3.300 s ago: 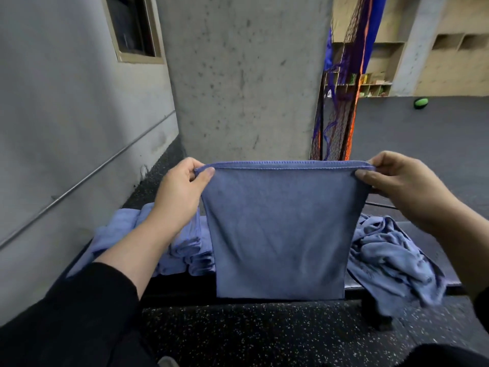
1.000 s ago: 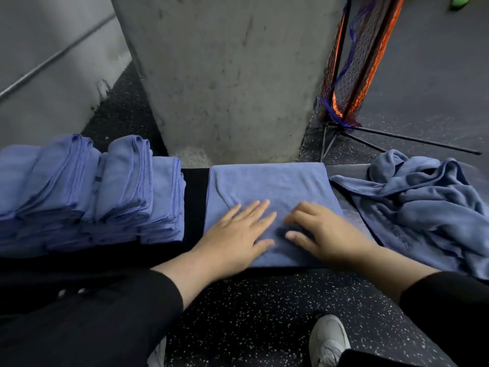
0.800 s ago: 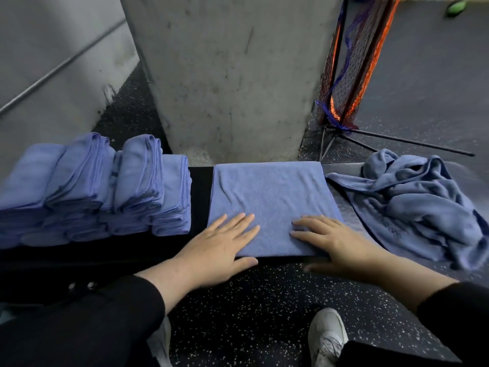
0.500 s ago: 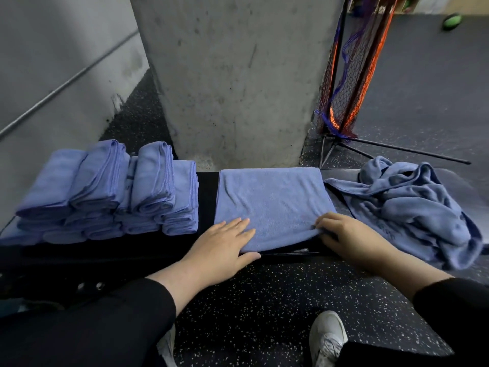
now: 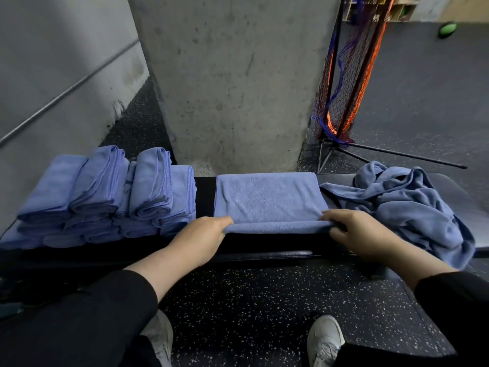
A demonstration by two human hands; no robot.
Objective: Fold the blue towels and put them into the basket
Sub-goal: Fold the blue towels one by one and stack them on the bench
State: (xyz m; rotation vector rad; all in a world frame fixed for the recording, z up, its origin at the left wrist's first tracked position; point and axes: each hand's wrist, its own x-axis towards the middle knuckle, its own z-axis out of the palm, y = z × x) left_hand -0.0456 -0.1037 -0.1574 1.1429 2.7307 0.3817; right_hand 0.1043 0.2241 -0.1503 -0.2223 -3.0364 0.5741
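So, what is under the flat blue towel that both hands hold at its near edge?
The flat towel lies on a black bench, bare beside it. The left hand and right hand grip its near edge. The bench directly beneath is covered.

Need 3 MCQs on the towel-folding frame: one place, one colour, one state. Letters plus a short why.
1. Where do the folded towels lie relative to the flat towel?
A. to its left
B. to its right
C. on top of it

2. What colour is the ball on the far floor?
A. red
B. green
C. white

3. What are the left hand and right hand doing?
A. resting on the knees
B. holding the towel up in the air
C. gripping the towel's near edge

Answers:
1 A: the stack sits left of it on the bench; the crumpled pile is on the right.
2 B: it shows green at top right.
3 C: the fingers of both hands curl round the lifted near hem.
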